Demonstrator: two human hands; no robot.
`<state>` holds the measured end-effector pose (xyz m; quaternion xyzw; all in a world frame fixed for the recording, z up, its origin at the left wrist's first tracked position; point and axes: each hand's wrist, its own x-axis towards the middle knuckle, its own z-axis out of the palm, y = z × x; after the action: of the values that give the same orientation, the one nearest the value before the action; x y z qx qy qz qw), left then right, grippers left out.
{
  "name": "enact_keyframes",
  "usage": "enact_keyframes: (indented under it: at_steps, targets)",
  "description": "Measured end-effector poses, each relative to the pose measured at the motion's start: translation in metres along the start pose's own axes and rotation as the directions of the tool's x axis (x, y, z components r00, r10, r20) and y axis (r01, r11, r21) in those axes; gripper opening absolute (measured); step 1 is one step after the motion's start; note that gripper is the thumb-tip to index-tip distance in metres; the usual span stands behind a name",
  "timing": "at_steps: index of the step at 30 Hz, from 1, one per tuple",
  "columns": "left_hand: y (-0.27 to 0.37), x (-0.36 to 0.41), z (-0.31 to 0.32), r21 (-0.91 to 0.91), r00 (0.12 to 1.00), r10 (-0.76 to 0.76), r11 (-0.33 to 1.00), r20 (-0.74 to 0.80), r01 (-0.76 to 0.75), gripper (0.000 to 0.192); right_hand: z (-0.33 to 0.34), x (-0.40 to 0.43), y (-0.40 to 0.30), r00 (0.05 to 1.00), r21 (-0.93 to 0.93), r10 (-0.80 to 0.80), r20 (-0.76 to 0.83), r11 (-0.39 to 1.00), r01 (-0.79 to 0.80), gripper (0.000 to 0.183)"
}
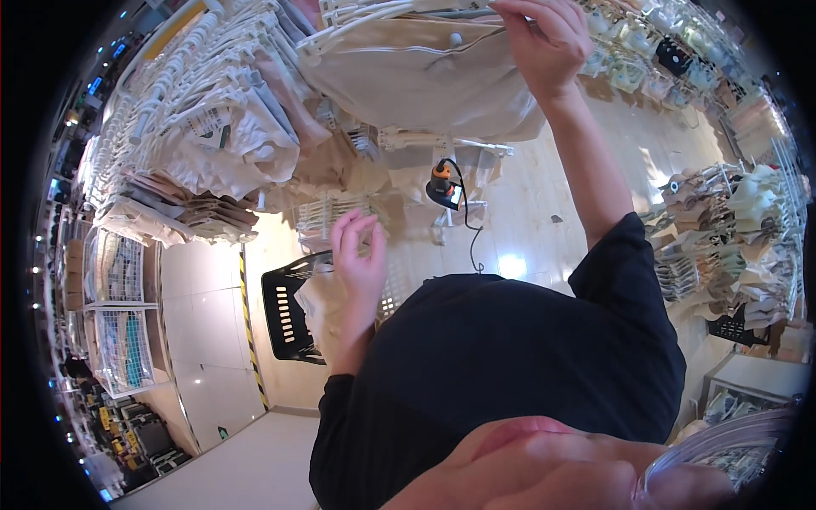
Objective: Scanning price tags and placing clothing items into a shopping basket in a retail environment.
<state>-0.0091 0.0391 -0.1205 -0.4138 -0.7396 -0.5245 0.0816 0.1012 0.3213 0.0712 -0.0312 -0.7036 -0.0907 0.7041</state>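
Note:
My right hand (549, 44) is raised at the top of the view, beside a beige garment (421, 83) that hangs on white hangers (363, 19). Its fingertips are bent near the picture's rim, and I cannot tell whether they grip the hanger or the cloth. Lower and to the left, my left hand (358, 248) has its fingers loosely curled and apart, with nothing in it. It is above a black plastic basket (277, 319) that holds pale cloth (322, 312). An orange and black handheld device (441, 185) with a small screen and a black cable hangs in front of me.
Racks of light-coloured garments (236, 140) on hangers fill the upper left. More small garments (695, 210) hang at the right. White wire baskets (121, 344) stand at the far left, beyond yellow and black floor tape (250, 338). A white surface (255, 459) is at the lower left.

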Motion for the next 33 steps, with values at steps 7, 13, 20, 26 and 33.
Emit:
enact_keyframes:
  at_steps: [7, 13, 20, 26, 33]
  targets:
    - [0.019, 0.036, 0.002, -0.484, 0.985, -0.019, 0.873, -0.170, -0.067, 0.079, -0.006, -0.011, -0.001, 0.973, 0.153, -0.228, -0.040, 0.961, 0.232, 0.020]
    - [0.058, 0.057, 0.005, -0.605, 0.956, 0.289, 0.753, -0.052, -0.260, 0.081, -0.044, -0.011, -0.041, 0.958, 0.198, -0.225, -0.178, 0.945, 0.259, 0.018]
    - [0.158, 0.059, -0.011, -0.587, 0.628, 0.246, 0.693, 0.739, 0.419, 0.034, -0.107, -0.032, -0.053, 0.998, 0.051, -0.029, 0.052, 0.998, 0.026, 0.027]
    - [0.145, 0.049, 0.075, -0.519, 0.446, 0.858, 0.511, 0.255, -0.685, 0.030, -0.159, -0.041, -0.093, 0.579, 0.613, 0.593, 0.560, 0.173, -0.771, 0.065]
    - [0.143, 0.047, 0.100, -0.666, 0.102, 0.849, 0.476, 0.518, -0.574, 0.060, -0.211, -0.052, -0.075, 0.313, 0.215, 0.766, 0.561, 0.230, -0.949, 0.073]
